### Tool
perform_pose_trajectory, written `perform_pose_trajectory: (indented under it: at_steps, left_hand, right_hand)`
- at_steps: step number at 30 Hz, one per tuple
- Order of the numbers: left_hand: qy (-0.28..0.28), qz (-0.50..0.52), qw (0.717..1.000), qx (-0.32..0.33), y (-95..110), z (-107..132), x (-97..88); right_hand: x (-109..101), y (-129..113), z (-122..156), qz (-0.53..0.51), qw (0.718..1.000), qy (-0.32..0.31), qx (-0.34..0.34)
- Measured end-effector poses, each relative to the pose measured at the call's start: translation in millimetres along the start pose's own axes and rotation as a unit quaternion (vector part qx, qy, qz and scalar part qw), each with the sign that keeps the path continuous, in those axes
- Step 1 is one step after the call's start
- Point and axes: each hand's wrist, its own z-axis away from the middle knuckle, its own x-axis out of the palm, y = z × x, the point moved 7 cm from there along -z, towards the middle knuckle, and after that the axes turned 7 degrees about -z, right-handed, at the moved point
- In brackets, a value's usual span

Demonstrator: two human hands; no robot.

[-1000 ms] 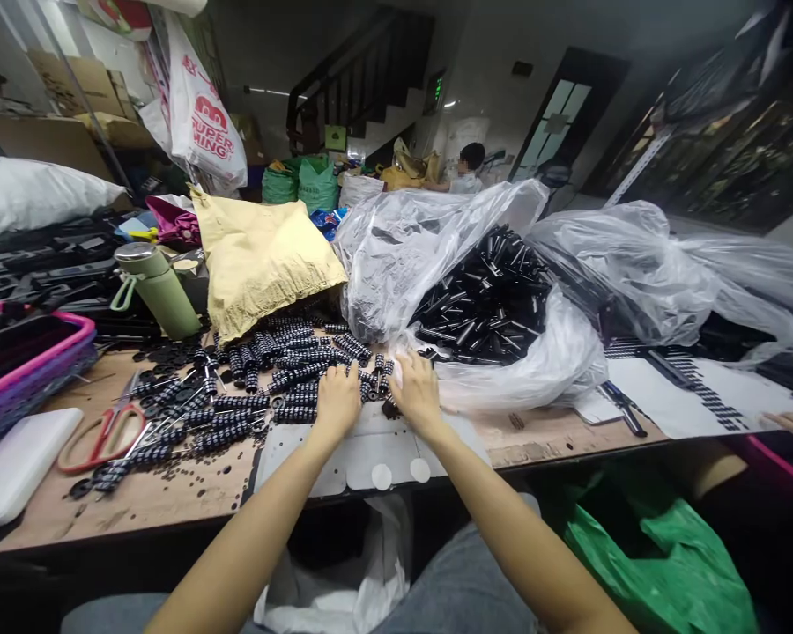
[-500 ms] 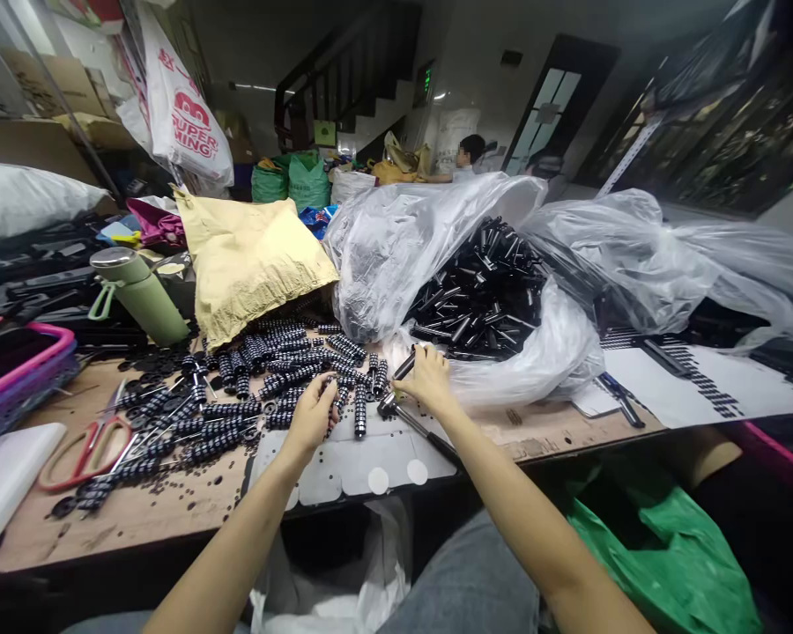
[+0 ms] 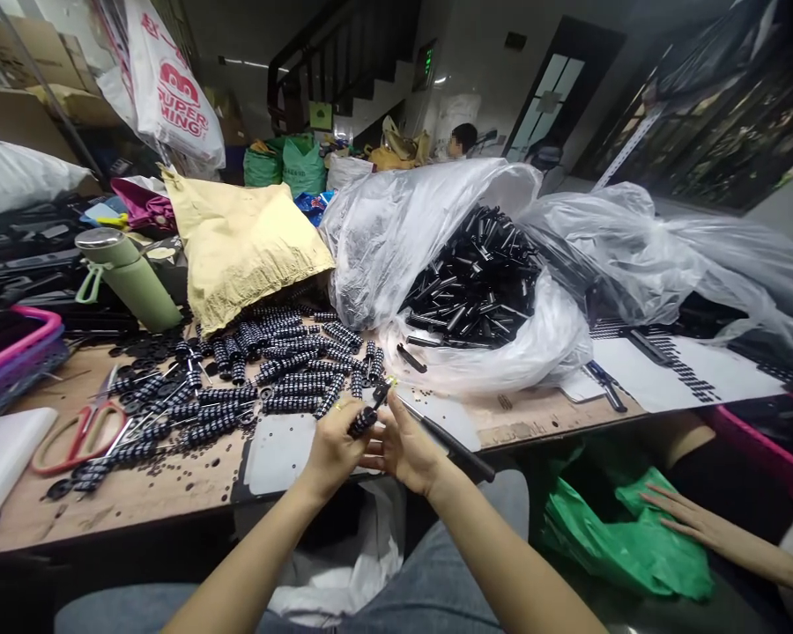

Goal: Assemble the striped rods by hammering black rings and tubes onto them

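My left hand [image 3: 334,445] is closed around a short black-and-white patterned roller [image 3: 362,423]. A black end piece sticks up just past it; I cannot tell whether this is the roller's own end or a separate part. Close against it, my right hand [image 3: 413,453] is cupped, thumb raised and fingers apart, the fingertips near or touching the roller. Behind the right hand lies a tool with a metal shaft and a black handle [image 3: 463,453], its head hidden or merged with the held part. Many similar rollers [image 3: 297,383] are heaped to the left.
A clear plastic bag [image 3: 376,238] spills black tubes [image 3: 476,291]. Left stand a yellow sack [image 3: 251,246], a green flask [image 3: 136,286], red-handled scissors [image 3: 79,436] and a white box [image 3: 10,462]. At right, another person's hand [image 3: 684,515] touches a green bag [image 3: 621,537].
My right hand has come down and away from the bag's mouth, where it held a black tube, to meet my left hand. The left hand has moved right. Another person's hand has appeared at right.
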Motion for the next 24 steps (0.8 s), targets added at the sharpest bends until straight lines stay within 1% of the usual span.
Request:
perform_pose_trajectory:
  at_steps: [1,3,6,7,8,9,10,11,12,14,16,18,21,24]
  left_hand:
    - [-0.003,-0.008,1.0,0.015,2,4,1.3]
    - [-0.007,-0.025,0.999,0.021,1,9,3.7]
    - [-0.017,-0.047,0.999,0.012,-2,15,6.7]
    - [-0.017,-0.043,0.999,0.003,-2,17,6.7]
    - [-0.016,-0.025,0.999,-0.017,-4,18,6.3]
    - [-0.017,0.009,0.999,-0.05,-7,19,6.0]
    - [-0.02,0.058,0.993,-0.096,-11,20,6.3]
    - [-0.027,0.117,0.981,-0.15,-15,22,7.9]
    - [-0.037,0.179,0.962,-0.204,-19,24,10.8]
    - [-0.056,0.279,0.914,-0.288,-22,28,17.3]
    - [-0.061,0.33,0.882,-0.332,-23,30,20.6]
    - [-0.06,0.348,0.866,-0.356,-24,31,22.1]
    - [-0.055,0.36,0.852,-0.375,-25,33,24.3]
    - [-0.02,0.383,0.839,-0.386,-25,33,23.8]
  right_hand:
    - [4,4,1,-0.041,0.999,-0.009,0.02]
    - [8,8,3,-0.087,0.996,-0.006,0.036]
    - [7,13,3,-0.107,0.993,-0.002,0.058]
    - [3,14,2,-0.107,0.993,0.011,0.048]
    - [-3,12,2,-0.098,0.995,0.028,0.022]
    - [-10,7,2,-0.076,0.996,0.051,-0.023]
    - [-18,1,5,-0.033,0.993,0.076,-0.079]
    - [-24,-7,10,0.03,0.985,0.099,-0.141]
    - [-27,-15,16,0.109,0.967,0.114,-0.199]
    - [-21,-26,31,0.276,0.911,0.109,-0.285]
    - [-7,-30,43,0.399,0.852,0.071,-0.332]
    - [7,-30,52,0.467,0.808,0.025,-0.358]
    - [22,-28,58,0.518,0.773,-0.022,-0.366]
    - [30,-25,57,0.546,0.746,-0.049,-0.378]
